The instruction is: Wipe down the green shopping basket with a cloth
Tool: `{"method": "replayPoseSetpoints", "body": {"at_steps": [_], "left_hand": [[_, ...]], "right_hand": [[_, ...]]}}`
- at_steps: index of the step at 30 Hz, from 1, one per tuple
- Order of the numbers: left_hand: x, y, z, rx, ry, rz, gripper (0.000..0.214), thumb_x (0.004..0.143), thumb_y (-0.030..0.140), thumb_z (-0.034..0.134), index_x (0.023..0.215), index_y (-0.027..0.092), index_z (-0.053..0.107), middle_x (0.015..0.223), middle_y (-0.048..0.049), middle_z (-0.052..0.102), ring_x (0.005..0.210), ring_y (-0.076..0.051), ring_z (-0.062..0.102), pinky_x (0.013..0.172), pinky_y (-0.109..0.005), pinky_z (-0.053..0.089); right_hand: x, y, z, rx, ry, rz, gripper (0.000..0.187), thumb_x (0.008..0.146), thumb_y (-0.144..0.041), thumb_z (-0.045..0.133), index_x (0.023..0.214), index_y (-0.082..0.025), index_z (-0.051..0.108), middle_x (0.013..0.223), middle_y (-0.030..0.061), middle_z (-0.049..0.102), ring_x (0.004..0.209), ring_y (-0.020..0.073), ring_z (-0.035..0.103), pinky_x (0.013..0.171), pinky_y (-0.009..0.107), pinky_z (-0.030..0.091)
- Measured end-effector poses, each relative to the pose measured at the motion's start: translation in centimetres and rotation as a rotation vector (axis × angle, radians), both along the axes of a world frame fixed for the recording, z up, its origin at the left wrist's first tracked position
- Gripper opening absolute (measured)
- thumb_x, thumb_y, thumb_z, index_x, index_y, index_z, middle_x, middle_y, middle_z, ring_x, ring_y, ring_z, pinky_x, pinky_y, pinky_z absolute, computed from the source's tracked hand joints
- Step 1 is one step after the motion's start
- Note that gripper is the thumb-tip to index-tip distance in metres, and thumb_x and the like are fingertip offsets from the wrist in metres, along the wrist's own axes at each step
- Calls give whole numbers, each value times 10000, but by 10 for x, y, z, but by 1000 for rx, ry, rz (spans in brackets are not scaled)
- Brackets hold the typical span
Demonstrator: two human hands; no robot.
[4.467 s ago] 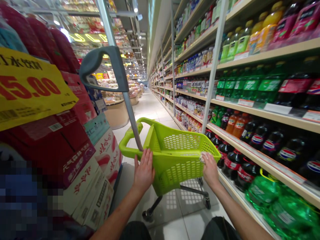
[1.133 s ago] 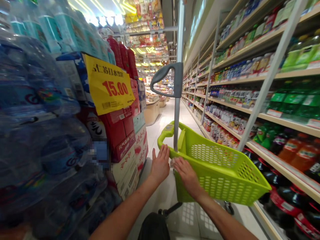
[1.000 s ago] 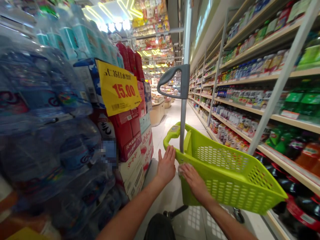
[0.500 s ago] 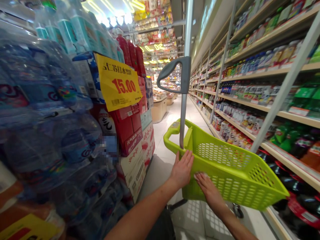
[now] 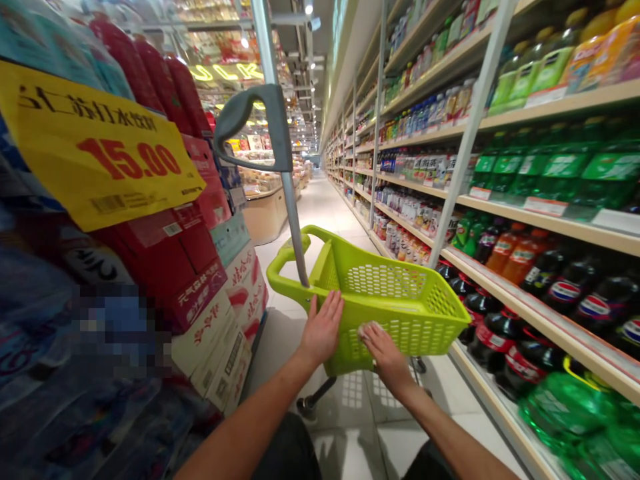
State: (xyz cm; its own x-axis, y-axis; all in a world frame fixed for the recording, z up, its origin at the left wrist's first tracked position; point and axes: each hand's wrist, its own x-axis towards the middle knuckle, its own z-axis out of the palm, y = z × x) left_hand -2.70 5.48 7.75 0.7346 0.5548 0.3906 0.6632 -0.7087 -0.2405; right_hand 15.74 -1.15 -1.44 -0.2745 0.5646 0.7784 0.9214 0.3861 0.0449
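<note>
A lime-green wheeled shopping basket [image 5: 400, 337] with perforated sides stands in front of me, its inside partly visible. My left hand [image 5: 321, 333] lies flat against its near side, just under the rim by the handle end, fingers stretched and together. Lower and to the right, my right hand [image 5: 391, 360] presses a small crumpled whitish tissue or cloth [image 5: 363, 329] against the perforated side. Most of that piece is hidden under the fingers. A metal pole with a grey loop handle [image 5: 286, 130] rises from the basket's left end.
Drink shelves [image 5: 545, 208] line the right side, with large green bottles [image 5: 565, 407] at the bottom. Stacked drink cartons [image 5: 200, 293] and a yellow price sign [image 5: 100, 150] crowd the left. A tiled aisle [image 5: 320, 200] runs ahead; a caster [image 5: 306, 407] shows below the basket.
The view has turned right and the basket appears farther left. My right hand with the whitish piece has shifted slightly along the basket's side; my left hand stays at its place below the rim.
</note>
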Motion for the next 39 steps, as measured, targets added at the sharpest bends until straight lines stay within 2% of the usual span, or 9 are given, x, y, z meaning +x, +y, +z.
{"method": "replayPoseSetpoints", "body": {"at_steps": [4,10,16,22,24,28,30,35,39], "left_hand": [[14,-3,0,12,48,-11,588,784,218,366,1345,90,249,1442,-111,224,1343,-228,101,1060,-522,103],[33,-9,-5,11,93,-84,594,782,227,356,1349,88,242,1451,-101,197,1346,-219,85,1065,-511,105],[58,-12,-7,-14,126,-115,580,782,204,347,1343,88,252,1442,-115,221,1343,-217,104,1064,-512,90],[77,-17,-11,-65,161,-181,568,793,219,341,1334,66,265,1441,-124,220,1339,-230,123,1068,-508,74],[81,-17,-14,-64,178,-187,577,785,209,355,1336,68,261,1440,-125,221,1340,-229,118,1070,-507,71],[95,-19,-14,-64,203,-178,583,777,183,365,1341,79,258,1435,-124,240,1338,-226,133,1074,-501,81],[102,-21,-13,-66,207,-192,578,781,186,361,1340,80,260,1435,-125,239,1337,-227,138,1073,-501,87],[110,-26,-12,-71,224,-244,565,796,213,336,1334,58,260,1439,-137,217,1338,-237,126,1065,-512,93],[115,-26,-15,-85,223,-231,550,799,202,321,1332,75,270,1438,-123,231,1338,-225,134,1068,-505,86]], "right_hand": [[14,7,26,48,56,-86,426,834,-46,352,1222,-159,488,1296,95,467,1303,223,239,1012,483,345],[41,-14,-15,8,-109,-101,419,833,-41,344,1198,-161,510,1202,73,559,1274,188,307,944,385,441],[58,-13,10,60,10,-209,429,828,-37,335,1205,-154,505,1276,98,489,1291,225,268,985,455,382],[79,-37,-39,13,-35,-178,469,817,-5,330,1222,-186,482,1171,70,582,1259,151,332,927,351,456],[81,-39,-35,3,4,-175,479,809,4,333,1225,-184,477,1220,77,544,1275,168,302,947,384,438],[87,-26,-2,84,65,-193,454,823,-22,344,1233,-170,469,1298,94,463,1294,207,254,998,460,372],[91,-23,-5,85,49,-207,438,839,-40,338,1233,-179,468,1295,87,467,1284,194,276,997,445,380],[95,-37,-42,6,-5,-180,431,857,-60,319,1242,-196,457,1224,66,541,1264,151,314,939,368,454],[99,-36,-19,18,48,-200,477,828,-20,305,1265,-166,430,1286,101,477,1298,196,243,985,454,392]]}}
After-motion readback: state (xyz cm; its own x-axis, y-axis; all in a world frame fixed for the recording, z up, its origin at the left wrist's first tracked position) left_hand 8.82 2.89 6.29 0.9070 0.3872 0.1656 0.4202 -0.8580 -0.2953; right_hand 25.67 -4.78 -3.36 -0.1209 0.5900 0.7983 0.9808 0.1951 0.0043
